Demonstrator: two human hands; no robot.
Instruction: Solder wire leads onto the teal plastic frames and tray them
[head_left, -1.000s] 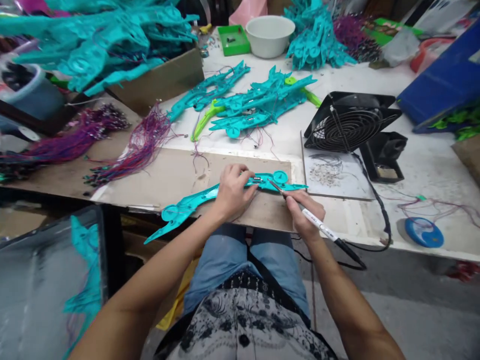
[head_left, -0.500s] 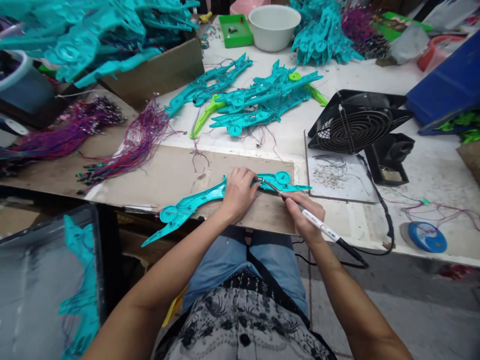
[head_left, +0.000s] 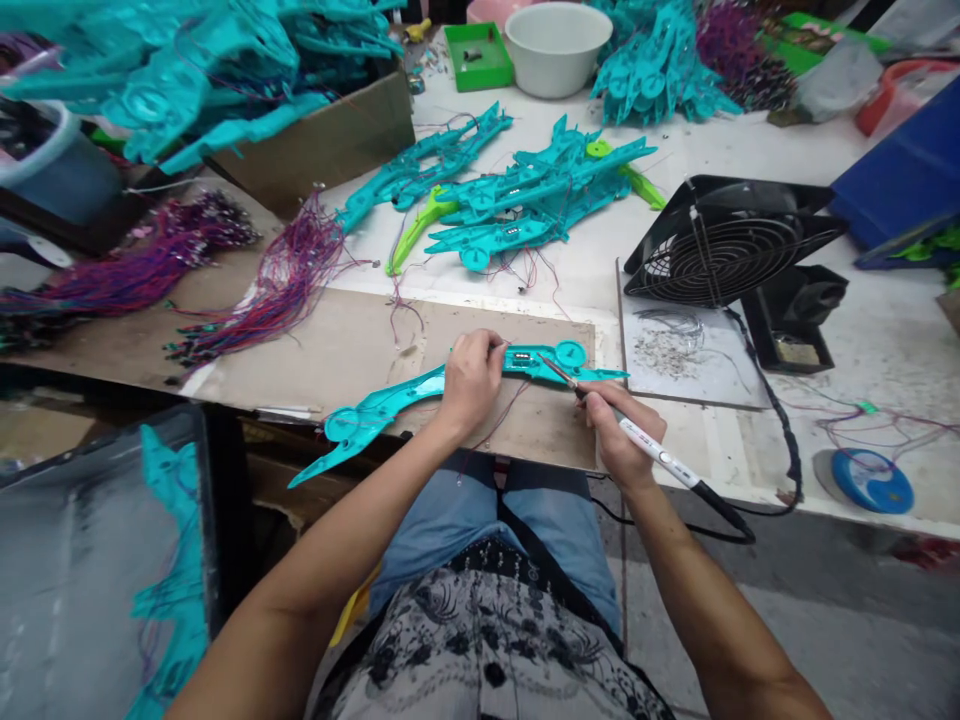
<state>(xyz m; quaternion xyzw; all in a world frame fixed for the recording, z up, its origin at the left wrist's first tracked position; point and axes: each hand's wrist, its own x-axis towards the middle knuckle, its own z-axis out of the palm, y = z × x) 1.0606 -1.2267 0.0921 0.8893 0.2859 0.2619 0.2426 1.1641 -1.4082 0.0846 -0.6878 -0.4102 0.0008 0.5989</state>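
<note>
A long teal plastic part [head_left: 382, 405] lies across a brown board [head_left: 337, 350] at the table's near edge. My left hand [head_left: 469, 375] presses down on its middle with curled fingers pinching thin wire at a small component set in the part. My right hand [head_left: 619, 430] grips a white soldering iron [head_left: 660, 455] like a pen. The iron's tip points left at the part, just right of my left fingers. A black cord trails from the iron off to the right.
A black fan [head_left: 720, 245] and a black iron stand [head_left: 795, 310] sit at right. More teal parts [head_left: 517, 200] lie mid-table, with purple wire bundles [head_left: 277, 285] at left. A white bowl [head_left: 559, 40], green tray [head_left: 476, 55] and solder spool [head_left: 870, 480] are around.
The iron's tip touched the component near my left fingers half a second ago and has since drawn back a little to the right. My left hand stays on the part.
</note>
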